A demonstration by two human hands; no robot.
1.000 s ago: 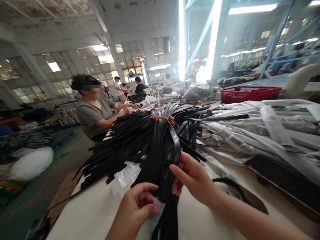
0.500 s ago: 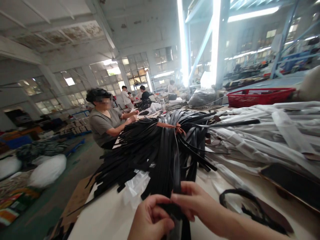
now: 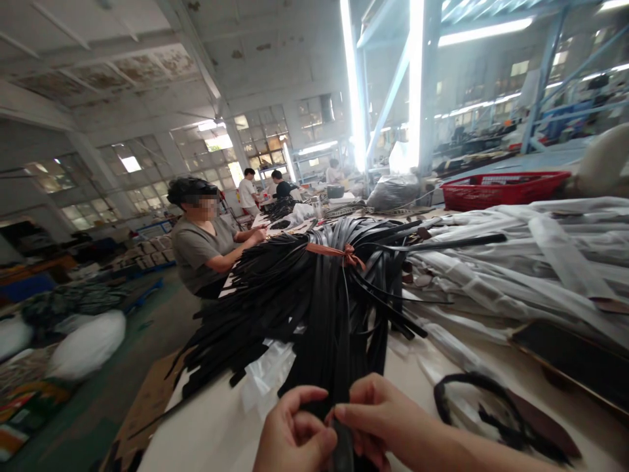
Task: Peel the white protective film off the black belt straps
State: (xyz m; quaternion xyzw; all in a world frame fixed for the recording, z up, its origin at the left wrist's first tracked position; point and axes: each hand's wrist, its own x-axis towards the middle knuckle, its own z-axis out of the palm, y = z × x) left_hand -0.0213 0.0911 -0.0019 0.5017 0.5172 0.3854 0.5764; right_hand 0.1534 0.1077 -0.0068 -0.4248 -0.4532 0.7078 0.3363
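A large bundle of black straps (image 3: 324, 314) lies across the table, tied near its top with an orange-brown band (image 3: 334, 252). At the bottom centre, my left hand (image 3: 297, 432) has its fingers curled around the edge of a black strap. Close beside it on the right, my right hand (image 3: 376, 416) pinches the same strap, with a small brownish bit at its fingertips too small to make out. Crumpled clear plastic (image 3: 269, 377) rests left of the straps.
White-wrapped strips (image 3: 491, 262) cover the table's right side. A black coil (image 3: 476, 393) and a dark flat object (image 3: 570, 360) lie at the right. Behind stands a red basket (image 3: 506, 190). A person in grey (image 3: 199, 246) works at the left edge.
My right hand has moved slightly down, its fingertips still near my left hand. The strap between my hands sits lower, and the view has shifted slightly.
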